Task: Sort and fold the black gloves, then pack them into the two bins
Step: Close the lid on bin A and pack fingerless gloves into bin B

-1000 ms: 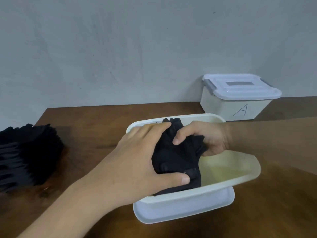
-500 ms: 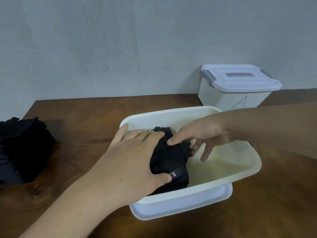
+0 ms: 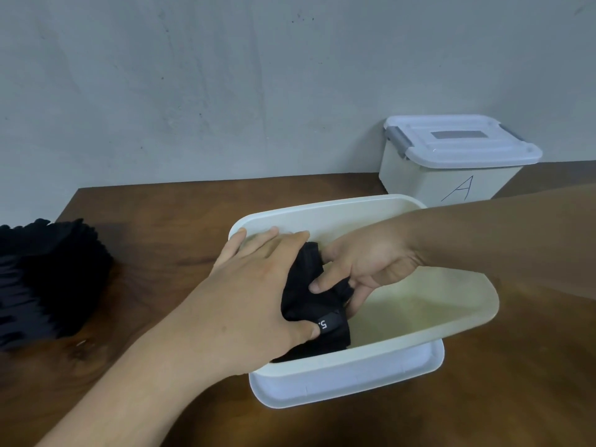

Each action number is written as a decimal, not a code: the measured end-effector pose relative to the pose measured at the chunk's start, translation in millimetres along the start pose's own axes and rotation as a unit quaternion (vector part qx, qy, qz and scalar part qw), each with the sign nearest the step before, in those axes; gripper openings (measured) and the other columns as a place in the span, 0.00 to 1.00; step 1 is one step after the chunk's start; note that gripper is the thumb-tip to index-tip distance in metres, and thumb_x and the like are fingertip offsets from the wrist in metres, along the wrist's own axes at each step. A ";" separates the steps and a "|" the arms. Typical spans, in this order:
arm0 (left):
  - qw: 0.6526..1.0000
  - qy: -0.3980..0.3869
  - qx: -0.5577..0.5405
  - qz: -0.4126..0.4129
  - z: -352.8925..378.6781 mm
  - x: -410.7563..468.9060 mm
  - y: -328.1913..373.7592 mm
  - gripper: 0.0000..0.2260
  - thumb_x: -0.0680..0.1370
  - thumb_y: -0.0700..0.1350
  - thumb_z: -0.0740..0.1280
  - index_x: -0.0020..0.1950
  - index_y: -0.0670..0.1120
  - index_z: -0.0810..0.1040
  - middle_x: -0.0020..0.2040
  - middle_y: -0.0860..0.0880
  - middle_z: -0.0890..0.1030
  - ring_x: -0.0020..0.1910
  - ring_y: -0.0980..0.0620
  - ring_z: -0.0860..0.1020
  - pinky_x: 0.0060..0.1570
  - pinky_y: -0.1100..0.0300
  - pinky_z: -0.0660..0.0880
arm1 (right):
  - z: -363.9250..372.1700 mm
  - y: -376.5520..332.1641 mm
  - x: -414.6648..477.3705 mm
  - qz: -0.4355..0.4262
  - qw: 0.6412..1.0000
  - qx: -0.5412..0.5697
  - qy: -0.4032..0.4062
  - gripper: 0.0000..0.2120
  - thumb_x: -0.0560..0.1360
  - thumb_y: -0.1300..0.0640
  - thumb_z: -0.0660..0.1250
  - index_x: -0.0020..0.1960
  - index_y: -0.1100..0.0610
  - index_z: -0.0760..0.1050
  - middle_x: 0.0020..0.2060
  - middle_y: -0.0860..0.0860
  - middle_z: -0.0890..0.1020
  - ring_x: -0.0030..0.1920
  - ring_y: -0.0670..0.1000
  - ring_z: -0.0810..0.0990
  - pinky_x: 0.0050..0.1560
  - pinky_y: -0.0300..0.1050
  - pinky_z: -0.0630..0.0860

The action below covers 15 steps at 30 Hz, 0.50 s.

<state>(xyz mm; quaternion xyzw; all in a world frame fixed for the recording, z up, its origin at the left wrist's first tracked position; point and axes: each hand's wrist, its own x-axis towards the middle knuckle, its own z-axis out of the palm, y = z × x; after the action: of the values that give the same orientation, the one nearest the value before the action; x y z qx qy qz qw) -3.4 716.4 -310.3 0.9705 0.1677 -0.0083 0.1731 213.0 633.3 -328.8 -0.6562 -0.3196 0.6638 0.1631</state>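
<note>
Two hands, head view: we've got both down inside the open bin [image 3: 322, 216], working one folded black glove [image 3: 308, 300].
Left hand [image 3: 258, 291]: draped over the glove's near-left side, fingers spread along the top, thumb hooked in just beside the small tag [image 3: 327, 324]. We read that as a grip.
Right hand [image 3: 371, 262]: in from the far side, thumb on top and fingers tucked under the fabric's edge, pinching it.
Glove's place: low inside, toward the bin's left wall; the bin's pale floor shows to its right.
Step in hand: packing, by our judgement, with this glove being seated into the bin.
Next move: probably calls for pressing it flat and letting go without springing the fold. Then comes a reach left to the glove pile [image 3: 48, 279], well apart at the table's left edge.
Bin's footing: it sits on what looks like its own lid [image 3: 338, 393].
Second bin [image 3: 451, 185]: marked A, lid clipped on, back right by the wall; we reckon it needs opening before anything goes in.
Surface: dark brown wooden table [image 3: 161, 221], glossy grain.
Room: plain grey wall [image 3: 225, 75], faintly scuffed, right behind the table.
</note>
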 end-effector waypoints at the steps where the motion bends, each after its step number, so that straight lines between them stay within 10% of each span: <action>1: 1.000 0.001 -0.002 0.005 -0.3 -0.4 0.4 0.46 0.75 0.70 0.69 0.83 0.65 0.43 0.82 0.68 0.51 0.73 0.76 0.31 0.77 0.62 0.28 | -1.0 -1.9 -4.3 0.010 1.000 -0.013 0.005 0.19 0.85 0.57 0.67 0.76 0.54 0.74 0.65 0.55 0.85 0.65 0.57 0.84 0.68 0.56 0.81; 6: 0.998 0.015 -0.054 0.010 -6.7 -7.2 5.6 0.39 0.78 0.67 0.69 0.80 0.71 0.48 0.69 0.76 0.52 0.54 0.86 0.23 0.77 0.61 0.35 | -9.1 -21.3 -42.1 0.036 0.980 -0.158 0.118 0.30 0.82 0.48 0.72 0.81 0.50 0.67 0.63 0.49 0.82 0.58 0.57 0.87 0.56 0.55 0.86; 10: 0.986 0.091 -0.138 0.002 -11.5 -16.5 -1.9 0.28 0.78 0.68 0.66 0.75 0.77 0.56 0.72 0.76 0.64 0.78 0.70 0.53 0.80 0.51 0.64 | -8.0 -46.9 -74.9 -0.041 0.952 -0.241 0.186 0.17 0.81 0.47 0.72 0.70 0.43 0.78 0.58 0.42 0.84 0.55 0.48 0.88 0.55 0.55 0.87; 13: 0.979 0.127 -0.157 -0.019 -22.7 -25.1 -10.8 0.25 0.79 0.68 0.65 0.73 0.77 0.59 0.68 0.76 0.70 0.73 0.65 0.69 0.74 0.50 0.72 | -1.0 -65.2 -82.0 -0.100 0.953 -0.212 0.192 0.12 0.82 0.49 0.71 0.65 0.44 0.81 0.56 0.45 0.87 0.53 0.50 0.89 0.55 0.55 0.87; 15: 0.974 0.155 -0.159 -0.039 -33.9 -31.9 -19.2 0.24 0.79 0.67 0.65 0.73 0.76 0.61 0.67 0.74 0.74 0.53 0.63 0.80 0.61 0.59 0.78 | 6.2 -78.3 -79.7 -0.123 0.950 -0.217 0.186 0.11 0.83 0.50 0.71 0.64 0.45 0.82 0.55 0.47 0.87 0.53 0.51 0.89 0.54 0.53 0.87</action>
<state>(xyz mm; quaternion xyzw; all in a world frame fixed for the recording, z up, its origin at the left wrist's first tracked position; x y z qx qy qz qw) -41.2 734.5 -282.5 0.9126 0.2294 0.1623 0.2971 198.0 639.4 -218.2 -0.7432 -0.4981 0.4193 0.1541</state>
